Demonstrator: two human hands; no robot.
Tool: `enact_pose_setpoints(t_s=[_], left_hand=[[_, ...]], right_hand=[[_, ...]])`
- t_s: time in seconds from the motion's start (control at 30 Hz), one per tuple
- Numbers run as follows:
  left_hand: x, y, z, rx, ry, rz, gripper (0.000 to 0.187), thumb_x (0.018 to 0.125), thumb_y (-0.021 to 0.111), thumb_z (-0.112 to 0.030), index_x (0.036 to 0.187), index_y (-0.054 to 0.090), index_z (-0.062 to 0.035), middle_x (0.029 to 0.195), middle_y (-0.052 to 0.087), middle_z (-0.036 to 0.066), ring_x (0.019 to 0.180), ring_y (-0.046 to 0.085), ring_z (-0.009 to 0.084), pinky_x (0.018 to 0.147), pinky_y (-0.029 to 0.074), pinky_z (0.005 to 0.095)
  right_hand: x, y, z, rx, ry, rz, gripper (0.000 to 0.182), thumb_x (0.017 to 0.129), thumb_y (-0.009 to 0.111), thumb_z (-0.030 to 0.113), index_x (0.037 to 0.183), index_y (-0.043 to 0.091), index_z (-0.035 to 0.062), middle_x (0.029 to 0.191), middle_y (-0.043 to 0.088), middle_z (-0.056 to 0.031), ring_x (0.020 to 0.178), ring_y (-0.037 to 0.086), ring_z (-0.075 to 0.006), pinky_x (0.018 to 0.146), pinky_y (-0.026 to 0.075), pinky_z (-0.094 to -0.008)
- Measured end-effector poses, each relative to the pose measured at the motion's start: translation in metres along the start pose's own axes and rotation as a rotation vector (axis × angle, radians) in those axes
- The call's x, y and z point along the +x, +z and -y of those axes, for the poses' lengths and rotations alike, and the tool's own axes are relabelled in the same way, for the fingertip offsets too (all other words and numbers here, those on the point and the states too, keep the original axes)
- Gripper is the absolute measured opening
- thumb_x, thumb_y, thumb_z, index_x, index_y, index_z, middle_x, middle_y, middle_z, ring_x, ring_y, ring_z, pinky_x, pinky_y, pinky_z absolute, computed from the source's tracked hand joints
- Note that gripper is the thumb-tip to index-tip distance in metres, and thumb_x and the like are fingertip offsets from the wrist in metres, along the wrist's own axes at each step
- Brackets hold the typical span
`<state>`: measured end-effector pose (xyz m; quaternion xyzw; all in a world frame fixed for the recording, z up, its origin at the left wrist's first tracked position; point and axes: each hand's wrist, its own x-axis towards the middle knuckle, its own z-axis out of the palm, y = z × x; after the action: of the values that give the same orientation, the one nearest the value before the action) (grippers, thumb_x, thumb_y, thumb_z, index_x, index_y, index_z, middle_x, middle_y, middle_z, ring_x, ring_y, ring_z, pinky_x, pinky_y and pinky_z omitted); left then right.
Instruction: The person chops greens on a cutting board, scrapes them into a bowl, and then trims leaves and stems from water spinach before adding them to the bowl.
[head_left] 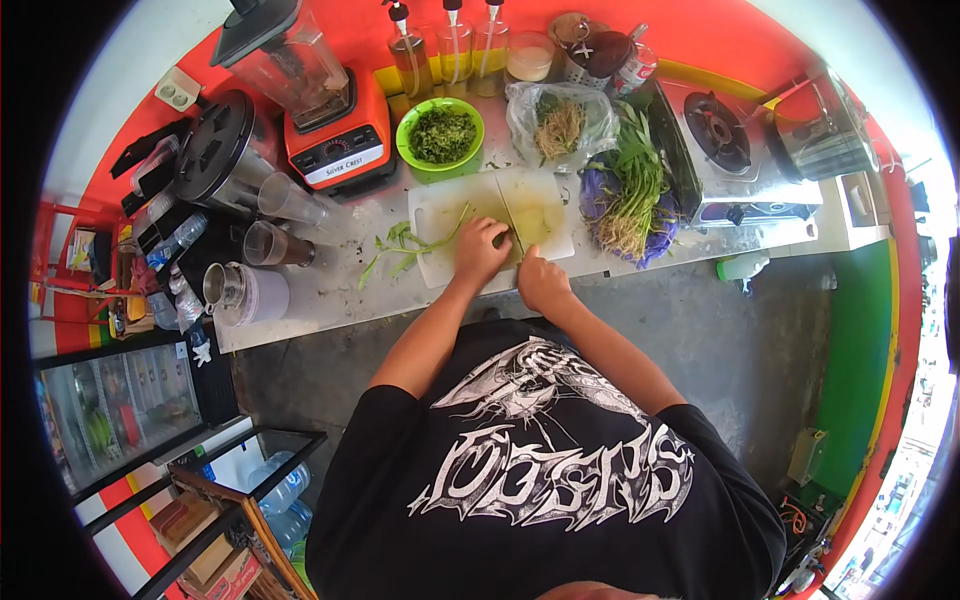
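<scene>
A green stem (405, 241) with leaves lies just left of the left hand (480, 255). It runs mostly sideways, its leafy end pointing away from that hand, and its other end comes close to the fingers. The left hand is nearer to it. Those fingers are curled down on the cutting board (428, 266); I cannot tell what they pinch. Just right of them is the knife (509, 207). It runs the long way, with its tip past both hands and leaning a little left. The right hand (543, 284) is closed around its handle.

Left to right, I count two clear cups (290, 200) (277, 245) left of the left hand, one red blender (340, 155), one green bowl (438, 173) past the left hand, one knife, one clear bag (600, 125) past the right hand, and one big bunch of greens (640, 170) to its right.
</scene>
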<state>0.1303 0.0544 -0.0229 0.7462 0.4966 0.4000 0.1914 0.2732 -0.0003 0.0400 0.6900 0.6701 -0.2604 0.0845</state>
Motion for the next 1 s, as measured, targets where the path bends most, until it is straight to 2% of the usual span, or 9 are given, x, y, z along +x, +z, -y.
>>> enact_pose_setpoints(t_s=[0.23, 0.3, 0.33, 0.4, 0.53, 0.63, 0.7, 0.8, 1.0], left_hand=[[0.002, -0.007, -0.010, -0.046, -0.057, -0.043, 0.013, 0.078, 0.074, -0.012, 0.088, 0.069, -0.0052, 0.094, 0.066, 0.009, 0.096, 0.058, 0.0320, 0.087, 0.046, 0.0432], [0.000, -0.009, -0.009, 0.005, -0.056, -0.036, 0.014, 0.078, 0.074, -0.013, 0.089, 0.070, -0.0053, 0.096, 0.065, 0.009, 0.098, 0.057, 0.0315, 0.088, 0.045, 0.0433], [-0.001, -0.007, -0.007, 0.051, -0.056, -0.024, 0.015, 0.078, 0.074, -0.013, 0.090, 0.070, -0.0055, 0.098, 0.064, 0.008, 0.099, 0.056, 0.0311, 0.089, 0.044, 0.0434], [-0.002, -0.004, -0.004, 0.050, -0.051, -0.016, 0.015, 0.079, 0.074, -0.014, 0.091, 0.071, -0.0060, 0.097, 0.064, 0.008, 0.100, 0.056, 0.0307, 0.089, 0.044, 0.0436], [-0.007, -0.005, -0.004, 0.057, -0.036, 0.004, 0.013, 0.082, 0.073, -0.014, 0.094, 0.072, -0.0082, 0.096, 0.063, 0.006, 0.100, 0.055, 0.0296, 0.091, 0.042, 0.0438], [-0.011, -0.010, -0.009, 0.135, 0.011, 0.039, 0.012, 0.084, 0.070, -0.013, 0.094, 0.072, -0.0080, 0.096, 0.063, 0.005, 0.100, 0.055, 0.0291, 0.092, 0.042, 0.0435], [-0.012, -0.016, -0.009, 0.110, 0.019, 0.055, 0.012, 0.084, 0.070, -0.013, 0.095, 0.073, -0.0076, 0.097, 0.064, 0.005, 0.101, 0.055, 0.0290, 0.092, 0.042, 0.0435], [-0.013, -0.018, -0.007, 0.063, 0.033, 0.055, 0.013, 0.085, 0.070, -0.012, 0.096, 0.073, -0.0069, 0.099, 0.065, 0.005, 0.101, 0.056, 0.0291, 0.092, 0.042, 0.0435], [-0.015, -0.017, -0.003, 0.041, 0.008, 0.069, 0.016, 0.085, 0.069, -0.012, 0.100, 0.071, -0.0062, 0.102, 0.068, 0.007, 0.103, 0.057, 0.0306, 0.092, 0.043, 0.0441]], right_hand=[[-0.001, -0.034, -0.002, 0.004, -0.072, 0.054, 0.035, 0.099, 0.053, 0.023, 0.118, 0.047, -0.0058, 0.108, 0.069, -0.0312, 0.103, 0.069, -0.0465, 0.089, 0.055, -0.0538], [-0.011, -0.033, 0.000, 0.025, -0.025, 0.069, 0.030, 0.093, 0.056, 0.014, 0.115, 0.049, -0.0044, 0.109, 0.070, -0.0287, 0.107, 0.069, -0.0417, 0.090, 0.056, -0.0471], [-0.011, -0.023, -0.002, 0.023, -0.029, 0.065, 0.030, 0.093, 0.056, 0.014, 0.115, 0.049, -0.0044, 0.109, 0.070, -0.0287, 0.107, 0.069, -0.0417, 0.090, 0.056, -0.0471], [-0.008, -0.005, -0.001, -0.016, -0.024, 0.036, 0.037, 0.101, 0.051, 0.026, 0.119, 0.048, -0.0054, 0.110, 0.069, -0.0307, 0.104, 0.068, -0.0476, 0.091, 0.054, -0.0529], [0.008, -0.010, 0.000, 0.021, -0.025, 0.050, 0.031, 0.094, 0.055, 0.017, 0.115, 0.049, -0.0055, 0.114, 0.068, -0.0314, 0.107, 0.069, -0.0419, 0.091, 0.056, -0.0478], [0.013, -0.020, -0.004, -0.005, -0.066, 0.037, 0.031, 0.096, 0.056, 0.019, 0.114, 0.049, -0.0047, 0.114, 0.068, -0.0308, 0.106, 0.070, -0.0421, 0.091, 0.056, -0.0481], [0.009, -0.023, -0.008, 0.061, -0.069, 0.085, 0.037, 0.103, 0.050, 0.029, 0.118, 0.047, -0.0044, 0.110, 0.068, -0.0314, 0.104, 0.068, -0.0479, 0.094, 0.053, -0.0529], [-0.007, -0.010, -0.003, 0.025, -0.046, 0.039, 0.037, 0.103, 0.051, 0.030, 0.117, 0.047, -0.0047, 0.111, 0.068, -0.0316, 0.105, 0.068, -0.0475, 0.093, 0.053, -0.0530], [0.023, -0.003, -0.001, 0.032, -0.065, 0.021, 0.039, 0.103, 0.051, 0.030, 0.117, 0.047, -0.0056, 0.111, 0.068, -0.0317, 0.105, 0.068, -0.0462, 0.093, 0.053, -0.0523]])
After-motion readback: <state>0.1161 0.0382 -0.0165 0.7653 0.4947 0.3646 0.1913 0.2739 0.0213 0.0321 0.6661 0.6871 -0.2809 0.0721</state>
